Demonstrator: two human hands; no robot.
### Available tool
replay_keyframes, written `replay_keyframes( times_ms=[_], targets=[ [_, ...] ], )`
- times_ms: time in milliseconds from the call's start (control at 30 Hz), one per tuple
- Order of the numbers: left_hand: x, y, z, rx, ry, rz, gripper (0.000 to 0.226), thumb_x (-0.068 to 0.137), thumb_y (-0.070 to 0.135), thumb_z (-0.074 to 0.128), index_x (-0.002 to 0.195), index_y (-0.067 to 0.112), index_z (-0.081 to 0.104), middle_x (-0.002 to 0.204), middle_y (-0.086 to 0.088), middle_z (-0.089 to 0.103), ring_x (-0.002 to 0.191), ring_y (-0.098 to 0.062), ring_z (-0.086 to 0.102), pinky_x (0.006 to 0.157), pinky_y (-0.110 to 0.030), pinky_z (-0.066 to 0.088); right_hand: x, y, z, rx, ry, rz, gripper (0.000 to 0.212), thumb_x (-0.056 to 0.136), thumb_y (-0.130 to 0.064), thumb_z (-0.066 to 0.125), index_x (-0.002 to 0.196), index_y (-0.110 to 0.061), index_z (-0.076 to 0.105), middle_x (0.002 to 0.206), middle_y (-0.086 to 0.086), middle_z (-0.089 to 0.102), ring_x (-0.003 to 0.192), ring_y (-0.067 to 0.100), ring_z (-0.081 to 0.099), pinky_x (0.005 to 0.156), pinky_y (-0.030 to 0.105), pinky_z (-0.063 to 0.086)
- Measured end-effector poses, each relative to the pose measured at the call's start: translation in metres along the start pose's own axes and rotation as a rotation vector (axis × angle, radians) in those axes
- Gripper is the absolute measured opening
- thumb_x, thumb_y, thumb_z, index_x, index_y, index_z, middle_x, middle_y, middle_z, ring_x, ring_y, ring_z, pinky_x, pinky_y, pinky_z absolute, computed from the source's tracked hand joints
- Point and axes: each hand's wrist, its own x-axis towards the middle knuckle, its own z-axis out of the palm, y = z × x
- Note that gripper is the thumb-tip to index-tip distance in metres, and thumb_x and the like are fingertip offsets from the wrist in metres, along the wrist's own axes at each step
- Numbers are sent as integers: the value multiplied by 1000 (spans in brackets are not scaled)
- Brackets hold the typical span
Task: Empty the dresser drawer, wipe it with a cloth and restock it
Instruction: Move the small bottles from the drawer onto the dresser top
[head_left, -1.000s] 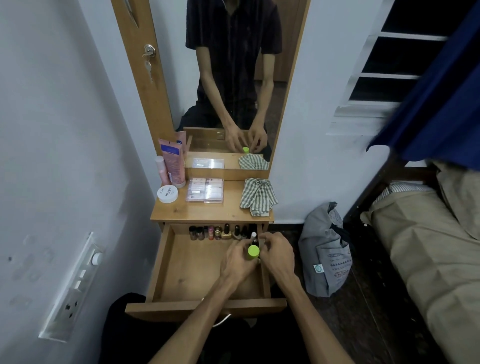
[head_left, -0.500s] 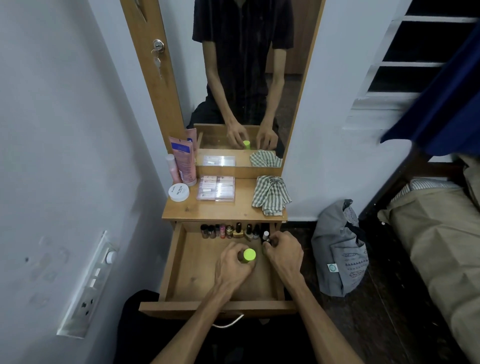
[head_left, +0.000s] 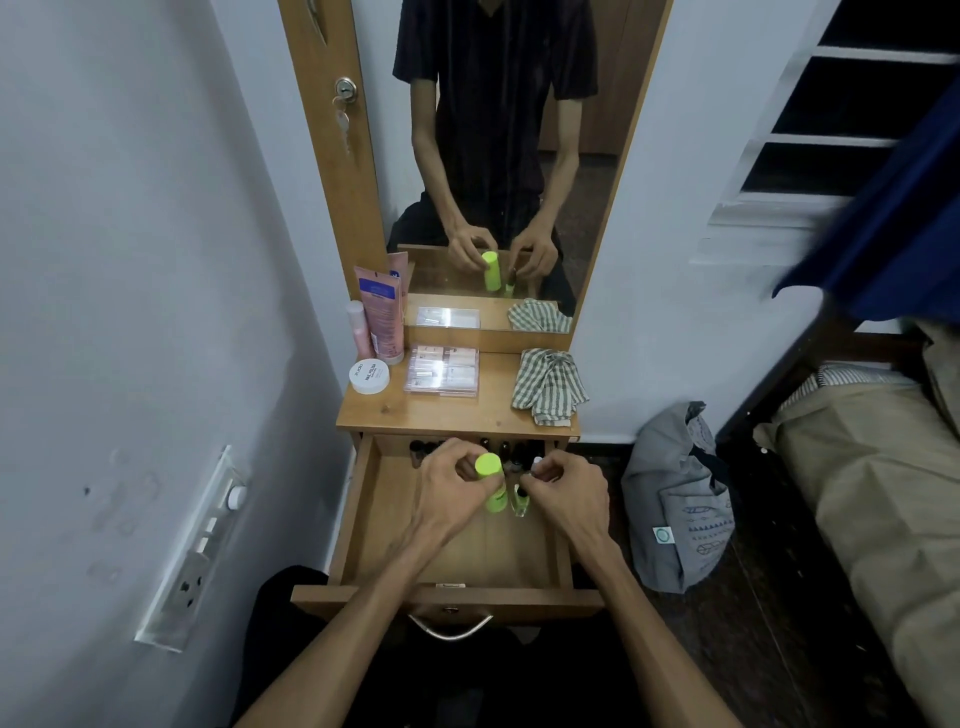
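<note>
The wooden dresser drawer (head_left: 363, 525) is pulled out below me. Over its middle my left hand (head_left: 447, 493) grips a neon green bottle (head_left: 491, 480) near its cap, held upright. Beside it my right hand (head_left: 566, 493) pinches a small clear bottle (head_left: 519, 500) by its top. A row of small dark bottles (head_left: 506, 451) stands along the drawer's back wall, partly hidden by my hands. A checked cloth (head_left: 548, 385) lies crumpled on the dresser top (head_left: 441, 413) at the right.
On the dresser top stand a pink tube (head_left: 383, 317), a slim pink bottle (head_left: 357, 328), a white round jar (head_left: 369, 375) and a clear flat case (head_left: 442, 371). A mirror (head_left: 519, 130) rises behind. A grey bag (head_left: 675, 499) sits on the floor at right, a bed (head_left: 872, 467) beyond it.
Both hands have risen from low in the drawer, bringing the green bottle and the small clear bottle up with them. The camera has moved closer and tilted.
</note>
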Motion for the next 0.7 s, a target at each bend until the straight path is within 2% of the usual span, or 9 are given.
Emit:
replay_keyframes(
  times_ms=[200,367,533,700],
  targets=[
    [45,32,-15,-18,31,54,27,66,21,87,90,22,76,85,7,68,70,-10,63,66,-33,57,22,-35,-13,81,67,-30,14,72,-36,79,74,-25,72,68,-12,70,68,1,66,65,25,54],
    [84,54,-22,38,19,122,27,70,24,86,94,24,75,90,6,66,76,-12,64,69,-34,57,53,-55,-19,103,129,-98,15,73,-38,77,73,-23,72,67,-13,69,68,0,65,68,30,59],
    [116,55,-16,72,12,122,29,68,28,84,95,22,76,91,9,67,76,-12,67,71,-40,58,83,-67,-16,122,165,-99,20,73,-44,76,73,-24,71,67,-13,69,69,1,65,67,28,57],
    [141,44,-5,76,34,72,32,66,30,81,96,21,77,91,7,69,77,-13,69,74,-42,59,108,-73,-10,112,160,-94,16,75,-38,78,78,-23,74,71,-11,70,69,1,62,65,22,49]
  ],
)
